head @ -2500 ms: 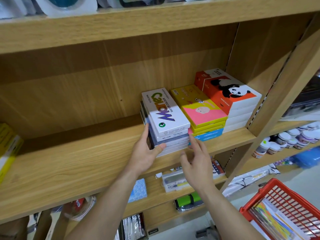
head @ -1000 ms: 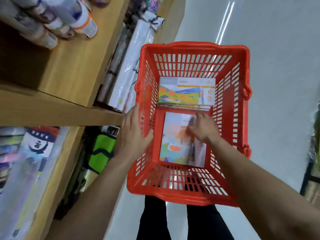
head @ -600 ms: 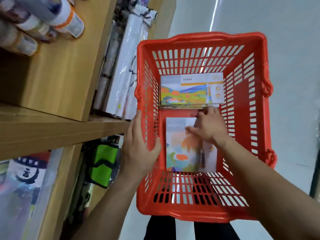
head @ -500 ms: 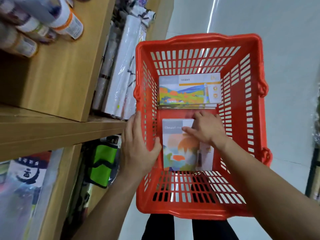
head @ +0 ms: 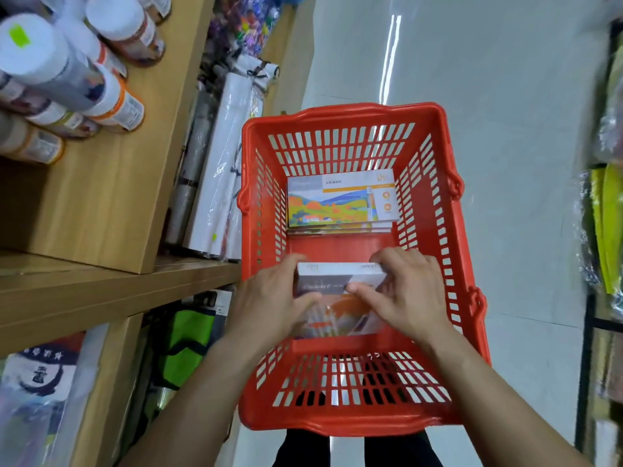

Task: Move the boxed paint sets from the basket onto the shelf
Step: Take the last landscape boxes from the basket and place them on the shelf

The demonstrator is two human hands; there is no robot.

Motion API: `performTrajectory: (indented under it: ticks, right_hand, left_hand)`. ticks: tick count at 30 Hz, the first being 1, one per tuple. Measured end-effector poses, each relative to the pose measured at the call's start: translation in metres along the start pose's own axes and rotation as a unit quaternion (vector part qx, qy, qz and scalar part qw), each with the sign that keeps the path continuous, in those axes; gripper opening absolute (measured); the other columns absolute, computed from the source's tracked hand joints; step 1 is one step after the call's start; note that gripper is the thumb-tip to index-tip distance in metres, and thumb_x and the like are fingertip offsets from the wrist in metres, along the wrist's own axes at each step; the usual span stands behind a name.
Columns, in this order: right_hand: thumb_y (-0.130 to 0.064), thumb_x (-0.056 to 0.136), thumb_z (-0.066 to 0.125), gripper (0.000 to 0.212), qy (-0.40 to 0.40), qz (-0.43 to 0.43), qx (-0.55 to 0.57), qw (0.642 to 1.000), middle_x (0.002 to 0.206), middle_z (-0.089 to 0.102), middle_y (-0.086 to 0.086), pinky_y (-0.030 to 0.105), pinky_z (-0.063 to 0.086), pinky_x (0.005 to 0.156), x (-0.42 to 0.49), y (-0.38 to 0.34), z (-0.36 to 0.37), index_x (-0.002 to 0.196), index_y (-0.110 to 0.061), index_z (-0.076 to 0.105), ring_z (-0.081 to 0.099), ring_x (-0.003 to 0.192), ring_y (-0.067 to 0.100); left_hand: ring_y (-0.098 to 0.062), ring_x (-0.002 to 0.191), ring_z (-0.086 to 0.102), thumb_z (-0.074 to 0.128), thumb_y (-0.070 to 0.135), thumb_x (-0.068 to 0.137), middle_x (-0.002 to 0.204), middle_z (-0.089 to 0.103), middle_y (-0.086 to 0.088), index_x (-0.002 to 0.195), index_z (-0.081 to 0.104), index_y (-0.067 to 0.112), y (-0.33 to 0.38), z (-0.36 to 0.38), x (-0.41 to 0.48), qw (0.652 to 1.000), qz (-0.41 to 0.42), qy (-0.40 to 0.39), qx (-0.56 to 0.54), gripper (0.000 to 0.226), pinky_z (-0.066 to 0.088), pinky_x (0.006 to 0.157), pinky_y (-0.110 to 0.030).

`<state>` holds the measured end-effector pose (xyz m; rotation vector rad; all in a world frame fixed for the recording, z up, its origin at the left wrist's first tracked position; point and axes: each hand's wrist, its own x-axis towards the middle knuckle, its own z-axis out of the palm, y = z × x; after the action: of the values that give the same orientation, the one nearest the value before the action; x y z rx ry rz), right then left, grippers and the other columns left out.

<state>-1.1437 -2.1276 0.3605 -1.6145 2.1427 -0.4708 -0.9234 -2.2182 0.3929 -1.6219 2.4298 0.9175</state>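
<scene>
Since half a second ago the left hand (head: 269,298) has left the basket (head: 448,183) rim and joined the right hand (head: 404,291); both now curl their fingers around the near paint set (head: 337,288), tilting it up. A further stack (head: 340,200) waits by the far wall, so shelving comes next.

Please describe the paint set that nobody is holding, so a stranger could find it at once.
Look into the red basket on the floor. At its far end lies a flat stack; the top box shows an orange and green landscape. Unlike the box in both hands, nothing touches it.
</scene>
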Motion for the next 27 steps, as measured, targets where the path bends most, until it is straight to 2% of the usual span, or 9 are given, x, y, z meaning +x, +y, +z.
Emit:
performTrajectory:
  ticks: [2, 4, 6, 9, 12, 16, 22, 25, 27]
  right_hand:
    - [-0.073, 0.079, 0.063, 0.054, -0.011, 0.006, 0.018, 1.000, 0.082, 0.066, -0.003, 0.045, 0.045, 0.071, -0.008, 0.003, 0.007, 0.090, -0.020, 0.067, 0.062, 0.078, 0.028]
    - [-0.072, 0.078, 0.066, 0.057, -0.009, 0.013, 0.045, 0.999, 0.089, 0.065, 0.000, 0.045, 0.048, 0.075, -0.021, 0.007, 0.015, 0.098, -0.018, 0.069, 0.062, 0.085, 0.029]
    - [-0.069, 0.074, 0.072, 0.073, 0.015, 0.023, 0.073, 0.997, 0.112, 0.064, 0.007, 0.044, 0.051, 0.093, -0.039, 0.012, 0.022, 0.123, -0.015, 0.066, 0.060, 0.106, 0.030]
    - [-0.063, 0.068, 0.080, 0.114, 0.021, 0.060, 0.097, 0.993, 0.145, 0.039, 0.012, 0.039, 0.042, 0.111, -0.064, 0.021, 0.023, 0.157, -0.011, 0.033, 0.044, 0.134, 0.030]
    - [-0.046, 0.071, 0.091, 0.127, 0.001, 0.102, 0.101, 0.990, 0.156, 0.035, 0.021, 0.039, 0.040, 0.110, -0.071, 0.025, 0.021, 0.162, -0.003, 0.014, 0.038, 0.143, 0.033]
    - [-0.044, 0.084, 0.080, 0.103, -0.049, 0.106, 0.089, 0.989, 0.157, 0.046, 0.025, 0.041, 0.037, 0.118, -0.066, 0.023, 0.016, 0.159, 0.005, 0.029, 0.046, 0.144, 0.037]
    - [-0.043, 0.087, 0.078, 0.081, -0.072, 0.106, 0.077, 0.989, 0.141, 0.061, 0.017, 0.043, 0.045, 0.111, -0.062, 0.020, 0.014, 0.150, -0.003, 0.047, 0.059, 0.130, 0.034]
    - [-0.043, 0.089, 0.076, 0.073, -0.055, 0.122, 0.075, 0.988, 0.142, 0.061, 0.015, 0.041, 0.042, 0.112, -0.054, 0.019, 0.013, 0.146, -0.004, 0.052, 0.057, 0.133, 0.033]
    - [-0.046, 0.092, 0.072, 0.071, -0.063, 0.129, 0.073, 0.987, 0.145, 0.059, 0.013, 0.040, 0.040, 0.114, -0.050, 0.016, 0.013, 0.147, -0.006, 0.052, 0.054, 0.136, 0.031]
  left_hand:
    - [-0.027, 0.090, 0.073, 0.073, 0.058, 0.080, 0.095, 0.077, 0.006, 0.109, 0.054, 0.038, -0.002, 0.006, -0.009, 0.999, 0.031, 0.005, 0.027, 0.040, 0.039, 0.060, -0.032]
    - [-0.024, 0.086, 0.072, 0.069, 0.059, 0.081, 0.090, 0.075, 0.009, 0.107, 0.052, 0.039, -0.005, 0.016, -0.023, 0.999, 0.041, 0.002, 0.021, 0.037, 0.037, 0.059, -0.031]
    - [-0.021, 0.083, 0.071, 0.066, 0.062, 0.082, 0.088, 0.073, 0.010, 0.107, 0.051, 0.040, -0.007, 0.021, -0.036, 0.999, 0.050, 0.001, -0.004, 0.037, 0.043, 0.059, -0.032]
    - [-0.021, 0.087, 0.070, 0.054, 0.065, 0.081, 0.091, 0.073, 0.010, 0.109, 0.051, 0.040, -0.006, 0.020, -0.039, 0.998, 0.052, 0.007, -0.044, 0.038, 0.054, 0.068, -0.039]
    - [-0.018, 0.091, 0.067, 0.066, 0.056, 0.081, 0.095, 0.072, 0.010, 0.105, 0.065, 0.033, 0.001, 0.013, -0.035, 0.992, 0.041, 0.027, -0.119, 0.034, 0.053, 0.074, -0.038]
    - [-0.019, 0.089, 0.070, 0.072, 0.045, 0.080, 0.094, 0.075, 0.002, 0.097, 0.070, 0.022, 0.006, -0.011, -0.019, 0.965, -0.002, 0.108, -0.237, 0.028, 0.056, 0.077, -0.037]
    - [0.018, 0.069, 0.064, 0.063, 0.053, 0.089, 0.078, 0.071, 0.036, 0.087, 0.063, 0.039, 0.002, -0.068, 0.035, 0.933, -0.058, 0.210, -0.287, 0.014, 0.044, 0.054, -0.005]
    - [0.010, 0.069, 0.065, 0.056, 0.062, 0.089, 0.081, 0.074, 0.016, 0.094, 0.064, 0.031, -0.007, -0.078, 0.055, 0.922, -0.085, 0.243, -0.289, 0.033, 0.043, 0.052, -0.005]
    - [-0.001, 0.079, 0.065, 0.055, 0.058, 0.093, 0.097, 0.071, 0.003, 0.106, 0.064, 0.025, -0.018, -0.074, 0.062, 0.917, -0.099, 0.259, -0.288, 0.037, 0.045, 0.057, -0.007]
